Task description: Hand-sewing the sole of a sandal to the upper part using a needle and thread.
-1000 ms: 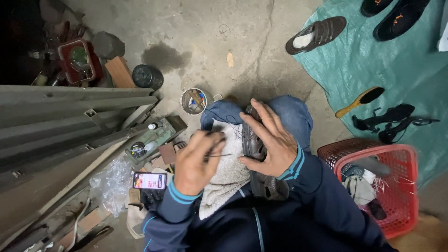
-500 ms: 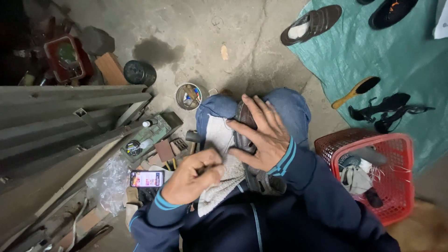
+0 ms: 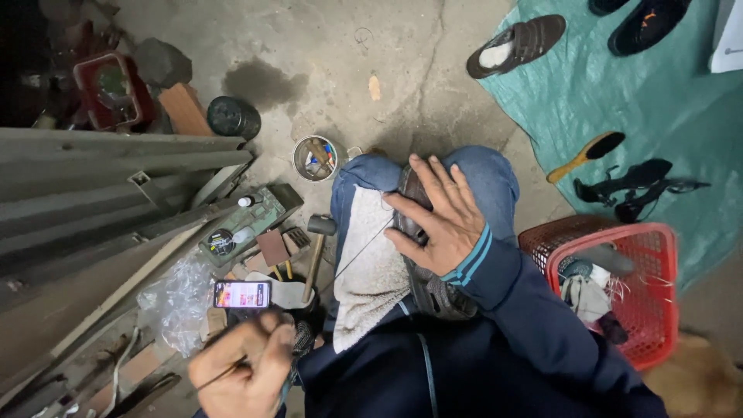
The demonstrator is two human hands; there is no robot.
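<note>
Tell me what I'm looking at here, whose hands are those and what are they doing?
The picture comes from a camera worn on a person's head, looking down at their lap. Those are that person's own two bare hands. The right hand presses on a dark shoe lying on a white towel over the knees. The left hand pinches a thin tool and pulls a thread tight from the shoe. On the floor nearby are a hammer, a phone and a red basket.

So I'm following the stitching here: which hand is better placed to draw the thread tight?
Probably the left hand: it grips the tool, thread running to it. The right hand lies flat on the shoe.
</note>
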